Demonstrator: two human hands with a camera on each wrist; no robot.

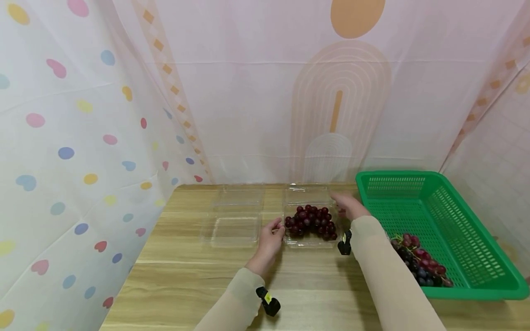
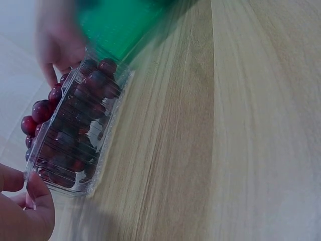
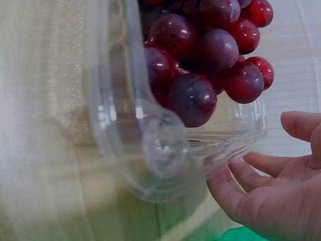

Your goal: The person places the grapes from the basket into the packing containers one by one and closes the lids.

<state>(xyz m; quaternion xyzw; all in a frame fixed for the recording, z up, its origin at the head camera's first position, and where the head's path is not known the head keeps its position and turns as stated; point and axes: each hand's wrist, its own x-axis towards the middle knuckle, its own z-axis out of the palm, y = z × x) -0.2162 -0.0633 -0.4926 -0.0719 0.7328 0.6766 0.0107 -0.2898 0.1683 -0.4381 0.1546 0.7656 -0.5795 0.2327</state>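
Note:
A clear plastic clamshell container lies with its lid folded back on the wooden table, holding a bunch of dark red grapes. My left hand pinches the container's left rim between thumb and fingers, as the left wrist view shows. At the other side, my right hand has its fingers extended. In the right wrist view, its fingertips touch the container's clear outer edge below the grapes, with the thumb held apart.
Left of the grapes, a second clear clamshell lies open with nothing inside. A green plastic basket stands on the right, with red and black grapes at its near left. Curtains hang behind the table.

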